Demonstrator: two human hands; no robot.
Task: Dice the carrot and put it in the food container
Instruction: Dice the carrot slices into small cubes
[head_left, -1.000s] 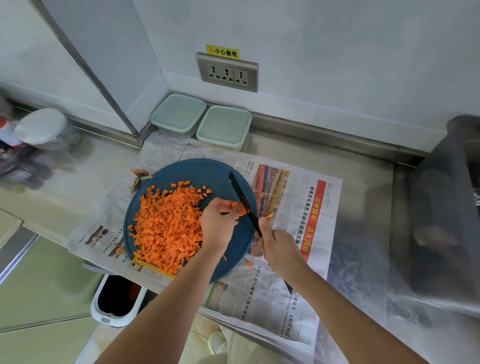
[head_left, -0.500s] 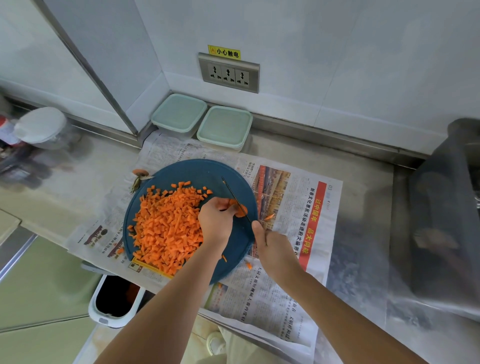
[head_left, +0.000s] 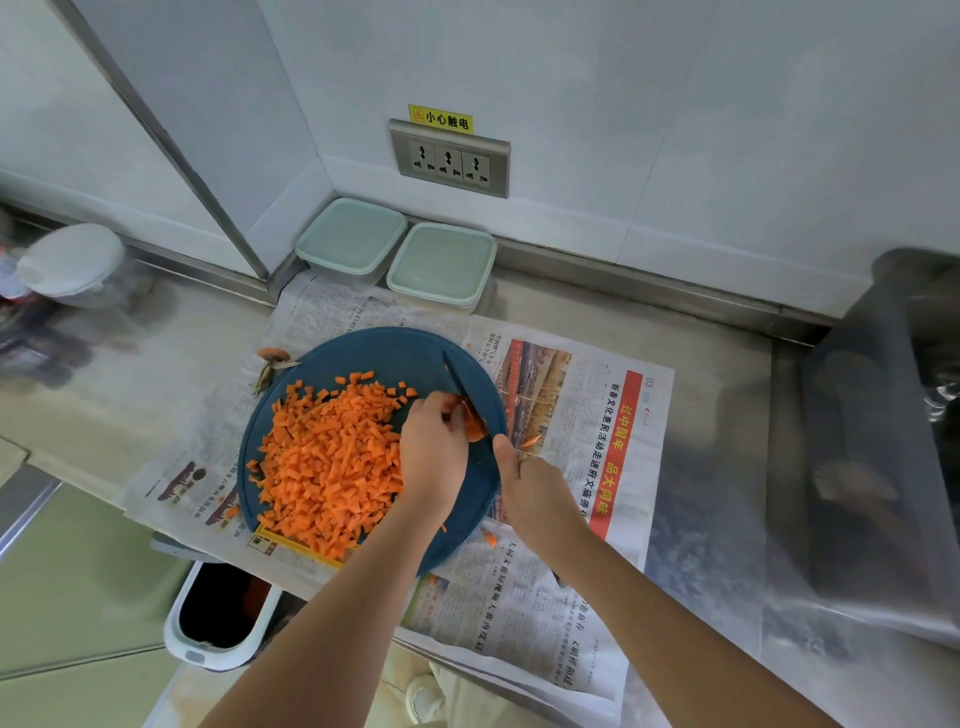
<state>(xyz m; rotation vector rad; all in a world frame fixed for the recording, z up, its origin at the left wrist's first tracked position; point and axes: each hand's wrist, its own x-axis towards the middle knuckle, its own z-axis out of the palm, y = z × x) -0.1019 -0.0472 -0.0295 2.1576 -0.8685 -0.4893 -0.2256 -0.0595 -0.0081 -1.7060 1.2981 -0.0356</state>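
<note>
You are cutting the last bit of carrot (head_left: 474, 427) on the round blue board (head_left: 384, 353). Your left hand (head_left: 434, 457) is pinching that bit with curled fingers. Your right hand (head_left: 535, 493) is gripping the knife (head_left: 464, 387), and its blade is touching the carrot. Tuck your fingertips back, because the bit is small and the blade is right beside them. Make short, slow cuts. The big pile of diced carrot (head_left: 332, 457) is lying on the board, just beside your left hand. A food container (head_left: 353, 239) and a second container (head_left: 441, 262) are standing by the wall with lids on, so I think a lid needs opening first. A stray piece (head_left: 491, 540) is lying on the newspaper (head_left: 582, 587).
</note>
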